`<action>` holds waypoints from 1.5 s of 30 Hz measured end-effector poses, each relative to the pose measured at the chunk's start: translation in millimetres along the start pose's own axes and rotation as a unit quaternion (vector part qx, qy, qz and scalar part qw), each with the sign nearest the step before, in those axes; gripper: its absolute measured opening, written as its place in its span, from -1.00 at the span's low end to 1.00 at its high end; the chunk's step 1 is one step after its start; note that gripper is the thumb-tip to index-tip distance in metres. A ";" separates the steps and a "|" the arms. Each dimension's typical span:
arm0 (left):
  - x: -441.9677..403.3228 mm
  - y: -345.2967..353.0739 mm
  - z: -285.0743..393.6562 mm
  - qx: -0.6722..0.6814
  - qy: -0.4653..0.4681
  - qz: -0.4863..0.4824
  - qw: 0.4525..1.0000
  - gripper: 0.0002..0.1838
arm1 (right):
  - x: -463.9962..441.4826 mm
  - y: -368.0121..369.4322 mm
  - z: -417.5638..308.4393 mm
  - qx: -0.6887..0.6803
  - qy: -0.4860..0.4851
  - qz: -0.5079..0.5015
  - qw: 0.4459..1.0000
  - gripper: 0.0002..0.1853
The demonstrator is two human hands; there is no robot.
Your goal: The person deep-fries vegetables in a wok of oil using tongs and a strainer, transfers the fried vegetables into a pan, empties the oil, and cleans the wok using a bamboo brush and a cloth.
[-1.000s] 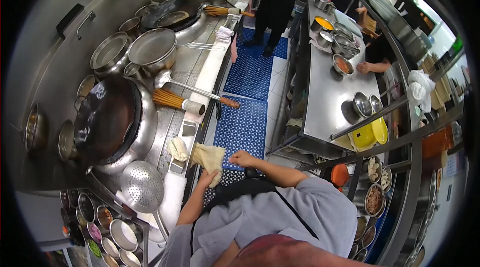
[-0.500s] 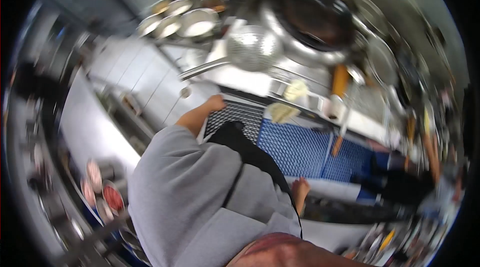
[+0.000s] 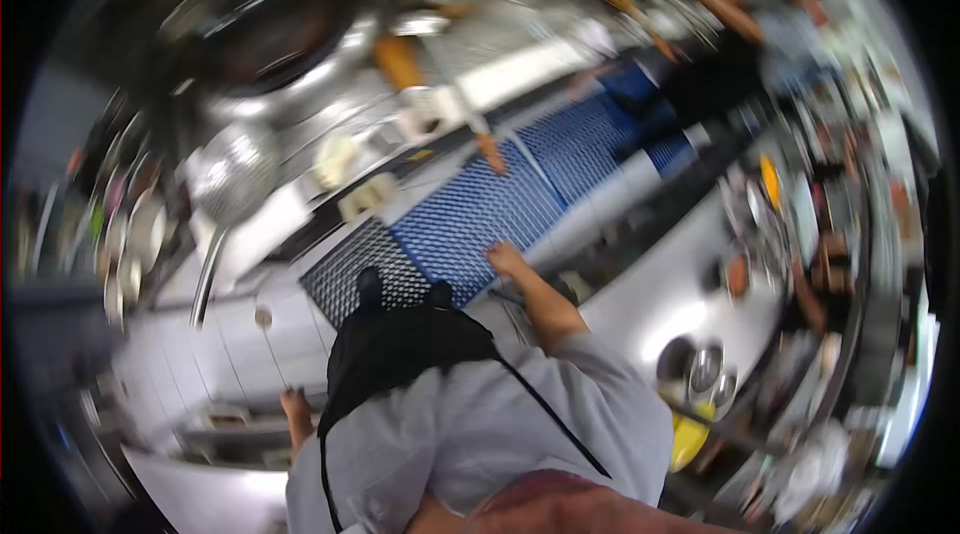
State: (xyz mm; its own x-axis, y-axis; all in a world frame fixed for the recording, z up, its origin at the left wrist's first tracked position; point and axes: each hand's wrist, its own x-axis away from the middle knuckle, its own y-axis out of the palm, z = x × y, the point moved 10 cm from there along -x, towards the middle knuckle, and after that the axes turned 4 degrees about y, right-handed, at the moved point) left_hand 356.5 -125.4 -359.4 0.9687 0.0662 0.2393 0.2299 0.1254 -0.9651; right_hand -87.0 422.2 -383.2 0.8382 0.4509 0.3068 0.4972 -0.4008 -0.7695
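Note:
My right hand (image 3: pixel 506 260) hangs in front of my body above the blue perforated floor mat (image 3: pixel 480 209), its fingers loosely curled and nothing visible in them. On the other side, my left hand (image 3: pixel 296 404) is low beside my black apron (image 3: pixel 400 349), near the edge of a metal counter. Its fingers are too blurred to read. Neither hand appears to touch anything. Ahead at left, a perforated metal skimmer (image 3: pixel 237 174) rests on the cooking station with its handle sticking out over the floor. A large dark wok (image 3: pixel 275 29) sits behind it.
A pale cloth (image 3: pixel 366 196) hangs at the stove edge. A wooden-handled tool (image 3: pixel 488 149) juts over the mat. A co-worker (image 3: pixel 710 74) stands at upper right with arms over the station. On the right is a steel counter (image 3: pixel 650 284) with metal bowls (image 3: pixel 705 369).
My view has swung to the right, so the wok and skimmer now lie further left. My right arm has come forward into view; my left hand now appears lower, by my side.

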 end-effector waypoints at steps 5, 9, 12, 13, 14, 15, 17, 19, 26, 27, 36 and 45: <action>26.8 48.6 -55.8 0.514 -0.507 -0.075 0.688 -0.65 | 35.4 -48.6 -0.2 -0.228 0.323 0.017 0.919 -0.72; -63.2 -8.1 -24.6 0.513 -0.440 -0.075 0.733 -0.58 | 57.2 -38.2 18.9 -0.250 0.321 -0.015 0.913 -0.76; -150.1 -90.4 31.8 0.486 -0.349 -0.059 0.799 -0.55 | 65.4 -38.7 16.9 -0.245 0.349 0.006 0.904 -0.78; -174.5 -109.4 46.5 0.469 -0.322 -0.052 0.821 -0.55 | 65.5 -34.7 18.1 -0.267 0.361 0.007 0.893 -0.78; -193.3 -117.1 52.8 0.473 -0.278 -0.044 0.835 -0.55 | 75.9 -55.7 -5.9 -0.267 0.378 0.002 0.886 -0.81; -209.5 -125.5 58.0 0.478 -0.235 -0.034 0.846 -0.56 | 70.7 -50.9 -0.9 -0.287 0.375 0.006 0.881 -0.80; -227.6 -151.0 78.3 0.473 -0.190 -0.029 0.860 -0.55 | 62.1 -42.3 8.9 -0.322 0.369 0.006 0.872 -0.79; -232.3 -148.0 71.4 0.454 -0.146 -0.007 0.879 -0.54 | 54.7 -58.6 10.4 -0.284 0.352 -0.005 0.892 -0.73; -131.2 -108.1 30.3 0.422 -0.236 -0.027 0.875 -0.55 | 76.5 -102.0 76.6 0.092 0.312 -0.114 0.939 -0.58; -114.0 -73.4 9.0 0.376 -0.239 -0.072 0.892 -0.57 | 98.2 -143.7 45.7 0.149 0.314 -0.130 0.929 -0.60; -36.0 18.0 66.2 0.457 -0.290 -0.087 0.836 -0.62 | 172.7 -179.1 -34.0 0.188 0.303 -0.020 0.934 -0.58; -6.7 85.7 185.3 0.390 -0.106 -0.209 0.891 -0.65 | 162.6 -126.8 -47.6 0.194 0.210 -0.133 0.949 -0.51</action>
State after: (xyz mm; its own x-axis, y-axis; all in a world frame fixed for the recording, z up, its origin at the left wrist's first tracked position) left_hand 352.3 68.3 -424.0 0.7554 0.0270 0.6547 0.3517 0.8263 -0.4399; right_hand -3.1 508.4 -209.1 0.7507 0.1037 0.6525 0.6520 0.0433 -0.7570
